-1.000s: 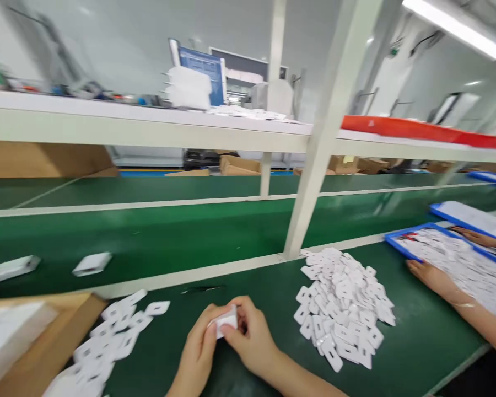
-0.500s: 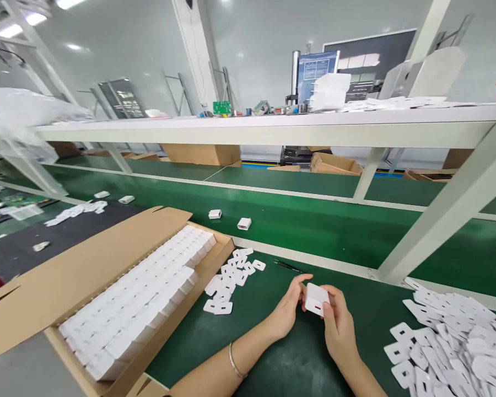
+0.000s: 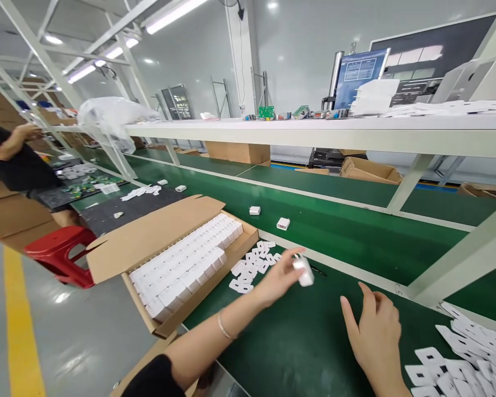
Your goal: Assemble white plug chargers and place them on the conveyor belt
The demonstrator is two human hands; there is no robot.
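A white charger-like block point(image 3: 304, 271) is in my left hand point(image 3: 279, 278), pinched by the fingers above the green table. My right hand point(image 3: 374, 325) is apart from it, further right, with thumb and fingers spread and nothing between them. Left of my left hand lie scattered white cut-out pieces point(image 3: 252, 264). Beyond them an open cardboard box point(image 3: 248, 238) holds rows of white blocks point(image 3: 182, 264). A dark thin tool point(image 3: 319, 271) lies just behind the held block.
More white pieces point(image 3: 450, 369) are heaped at the lower right. Two white blocks point(image 3: 254, 210) stand on the green conveyor behind. A slanted shelf post point(image 3: 463, 259) rises at the right. Far left are a red stool point(image 3: 62, 248) and another person point(image 3: 12, 160).
The view has swung left. My right hand has let go of the white block and moved away to the right, while my left hand now holds it alone.
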